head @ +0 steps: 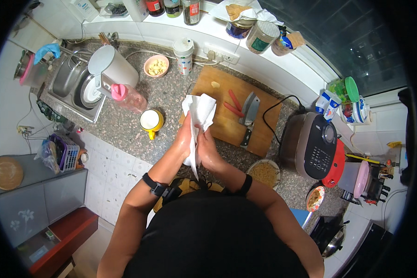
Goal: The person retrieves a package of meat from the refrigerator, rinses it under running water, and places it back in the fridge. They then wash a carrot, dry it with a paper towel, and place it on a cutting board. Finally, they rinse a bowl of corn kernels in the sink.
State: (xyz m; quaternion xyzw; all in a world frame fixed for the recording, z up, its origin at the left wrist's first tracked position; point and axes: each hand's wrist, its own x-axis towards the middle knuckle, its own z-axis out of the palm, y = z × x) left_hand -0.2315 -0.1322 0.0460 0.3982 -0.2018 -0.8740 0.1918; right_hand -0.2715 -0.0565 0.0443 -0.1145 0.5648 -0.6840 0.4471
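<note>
A white paper towel (203,107) is gathered between my two hands, in front of my body at the counter's edge. My left hand (183,135) presses on it from the left, and my right hand (207,144) from the right. Just beyond them lies a wooden cutting board (219,80). On the board are two red sausages (234,110), a small pale yellow piece of food (215,84) and a cleaver (251,111) with a black handle. To the left of my hands stands a yellow mug (151,120) with something white inside.
Left along the granite counter (125,128) are a pink-capped bottle (130,99), a white pitcher (114,66), a bowl of garlic cloves (156,66) and a steel sink (69,83). Rightward are a plate of crumbly food (264,173) and a multicooker (309,146) with its black cord.
</note>
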